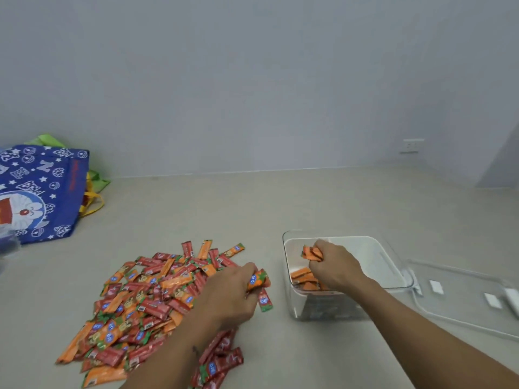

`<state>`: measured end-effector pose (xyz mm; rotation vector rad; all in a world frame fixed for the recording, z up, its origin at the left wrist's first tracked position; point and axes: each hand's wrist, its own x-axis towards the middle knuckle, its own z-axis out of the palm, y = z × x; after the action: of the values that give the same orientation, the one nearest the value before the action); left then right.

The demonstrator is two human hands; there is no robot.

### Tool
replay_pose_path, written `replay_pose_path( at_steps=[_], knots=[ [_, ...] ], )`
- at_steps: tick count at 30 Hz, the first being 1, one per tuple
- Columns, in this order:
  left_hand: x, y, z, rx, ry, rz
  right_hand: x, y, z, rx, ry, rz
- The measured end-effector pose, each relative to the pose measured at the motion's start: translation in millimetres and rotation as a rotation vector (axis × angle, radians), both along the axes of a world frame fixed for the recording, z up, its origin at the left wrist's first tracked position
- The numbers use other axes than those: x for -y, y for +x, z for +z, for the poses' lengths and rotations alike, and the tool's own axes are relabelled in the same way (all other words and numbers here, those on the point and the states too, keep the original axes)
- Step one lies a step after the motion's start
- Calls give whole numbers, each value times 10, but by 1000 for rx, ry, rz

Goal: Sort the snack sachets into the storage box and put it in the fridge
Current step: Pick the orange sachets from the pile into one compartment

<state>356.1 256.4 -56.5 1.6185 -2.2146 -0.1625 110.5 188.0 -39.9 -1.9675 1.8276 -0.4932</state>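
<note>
A big pile of red and orange snack sachets [146,299] lies on the pale floor at lower left. At the pile's right edge, my left hand [230,296] is closed around a few sachets. A clear plastic storage box [393,265] stands open to the right, and some orange sachets [302,276] lie inside it. Reaching into the box from above, my right hand [334,265] grips a small bunch of orange sachets.
The box's clear lid [463,296] lies flat on the floor just right of the box. A blue cartoon-print shopping bag [42,192] stands at the far left by the wall. A wall socket [411,146] sits low on the back wall.
</note>
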Motion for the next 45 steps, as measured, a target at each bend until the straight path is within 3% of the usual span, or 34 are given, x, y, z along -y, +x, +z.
replay_pose_path(
  at_steps=[8,16,19,22,25,30,32,40,42,45],
  knots=[
    [163,-324,-21,-44,76,83,183,-57,-249,-28,226,218],
    [406,-614,105,-175,123,159,-54,-462,-86,-125,271,563],
    [574,-785,147,-158,146,148,-173,-458,-224,-385,76,606],
    [770,-983,167,-199,171,100,-229,-388,-360,-459,-104,533],
    [966,-1191,139,-216,208,52,-221,-380,-389,-434,-151,520],
    [1184,-1265,-87,166,220,53,-218,-397,-416,-398,-203,510],
    [1192,-1208,-155,221,264,37,-219,-391,-420,-395,-219,510],
    [1079,-1099,-222,23,94,45,-227,-389,-452,-357,-273,513],
    [984,-1015,-203,-77,23,53,-233,-410,-424,-273,-241,493],
    [790,-746,-167,-227,-23,104,-212,-359,-310,66,-135,403]
  ],
)
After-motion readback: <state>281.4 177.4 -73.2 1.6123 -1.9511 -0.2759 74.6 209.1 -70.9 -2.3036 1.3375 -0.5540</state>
